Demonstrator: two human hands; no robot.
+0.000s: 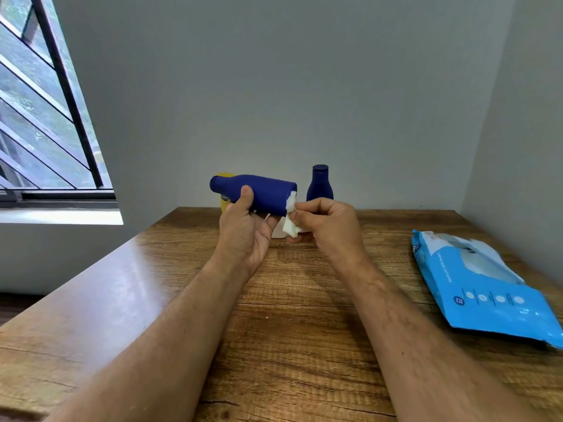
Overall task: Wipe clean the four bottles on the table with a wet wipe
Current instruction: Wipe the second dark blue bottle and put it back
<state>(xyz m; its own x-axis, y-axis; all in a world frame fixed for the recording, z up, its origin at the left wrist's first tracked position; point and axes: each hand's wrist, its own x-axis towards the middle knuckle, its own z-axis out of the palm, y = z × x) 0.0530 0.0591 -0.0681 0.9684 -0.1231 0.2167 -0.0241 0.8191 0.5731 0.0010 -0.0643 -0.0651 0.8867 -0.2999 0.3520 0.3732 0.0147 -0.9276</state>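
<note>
My left hand (243,236) grips the blue bottle (259,193) sideways above the desk (289,315); my right hand (323,223) pinches the wet wipe (291,220) against its base. Pushing hard could slide it from my thumb's light hold onto the bottles behind.

1. Both forearms bare, reaching from the lower frame edge toward the centre.
2. Left hand (246,231) palm up, thumb and fingers gripping.
3. Right hand (327,226) just beside it, fingers curled, pinching.
</note>
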